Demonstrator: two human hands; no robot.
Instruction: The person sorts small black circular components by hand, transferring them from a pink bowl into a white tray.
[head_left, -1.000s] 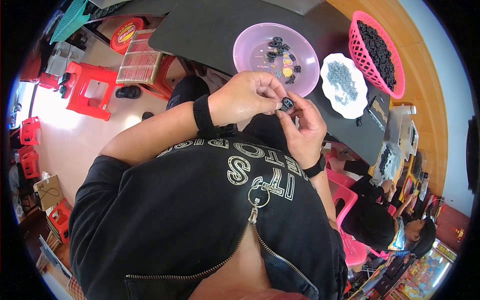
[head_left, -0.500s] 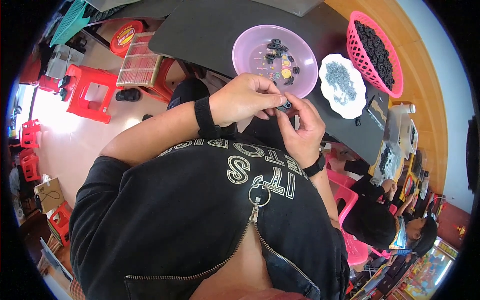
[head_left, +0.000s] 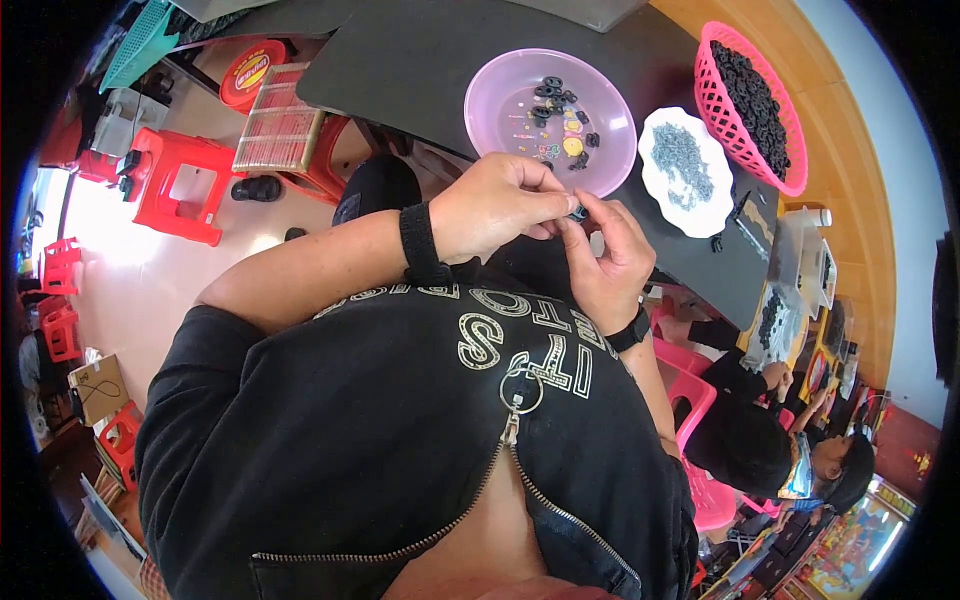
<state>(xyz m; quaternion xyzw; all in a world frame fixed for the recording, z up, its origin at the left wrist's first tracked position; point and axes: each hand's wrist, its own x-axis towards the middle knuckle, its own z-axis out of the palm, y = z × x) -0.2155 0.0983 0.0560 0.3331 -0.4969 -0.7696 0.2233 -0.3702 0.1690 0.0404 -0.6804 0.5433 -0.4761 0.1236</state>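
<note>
Head view has both hands raised in front of the chest, near the 6 o'clock edge of the lilac basin (head_left: pixel 488 95), with one small black part (head_left: pixel 579 213) between them. The left hand (head_left: pixel 497 208) comes in from 9 o'clock, its thumb and forefinger pinched together on the part; the right hand (head_left: pixel 613 258) lies between 4 and 5 o'clock of it, thumb and forefinger closed on it from that side, a small gap left between them. One second ago the part's face, with its two openings, was turned up in plain sight; half a second ago it was tilted, and now the left thumb and the right forefinger cover most of it, leaving a dark sliver. The left wrist with its black band (head_left: pixel 423 248) has shifted slightly toward 3 o'clock. Loose black pieces (head_left: pixel 550 92) lie in the basin as they did before. On the dark table (head_left: pixel 400 70), at 2 o'clock from the hands, the white scalloped dish (head_left: pixel 693 218) holds small grey pieces (head_left: pixel 684 162), and just beyond it, between 1 and 2 o'clock, the pink basket (head_left: pixel 713 90) is heaped with black pieces; both look unchanged.
</note>
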